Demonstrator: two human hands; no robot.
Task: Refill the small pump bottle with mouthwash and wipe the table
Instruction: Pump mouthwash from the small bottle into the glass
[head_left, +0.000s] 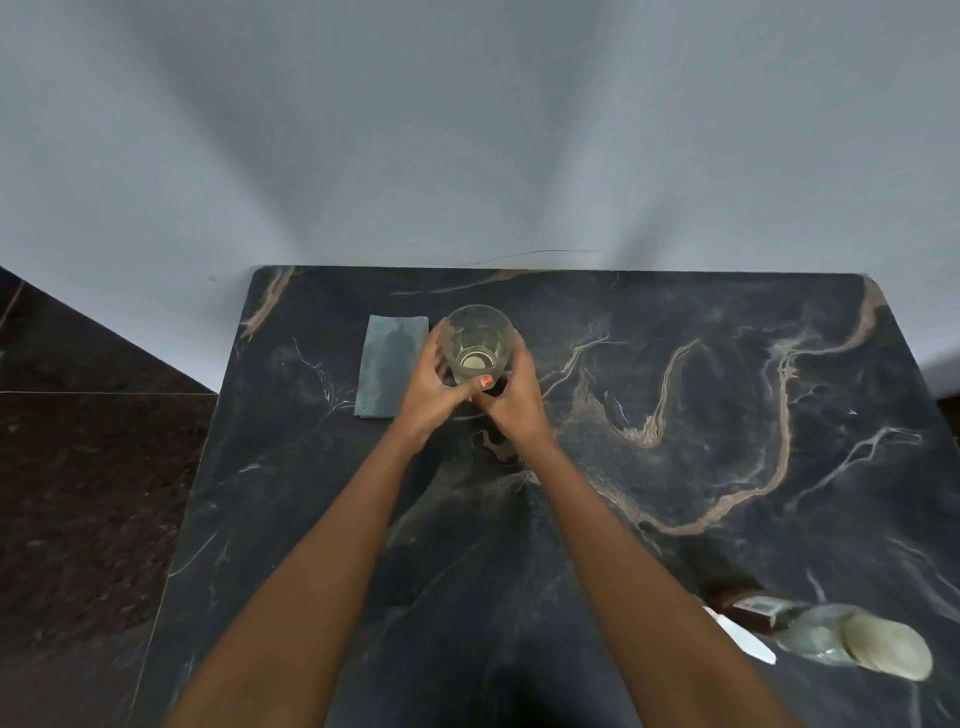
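A clear glass (479, 340) with a little pale liquid at its bottom stands near the far middle of the dark marble table (675, 467). My left hand (441, 387) wraps its left side and my right hand (511, 395) wraps its right side, the thumbs meeting in front. A folded grey-green cloth (387, 366) lies flat just left of the glass, partly behind my left hand. At the near right a mouthwash bottle (826, 634) with a pale round cap lies on its side. No pump bottle is visible.
A white flat object (743, 639) lies beside the mouthwash bottle at the near right. A pale wall runs along the table's far edge. Dark floor lies beyond the table's left edge.
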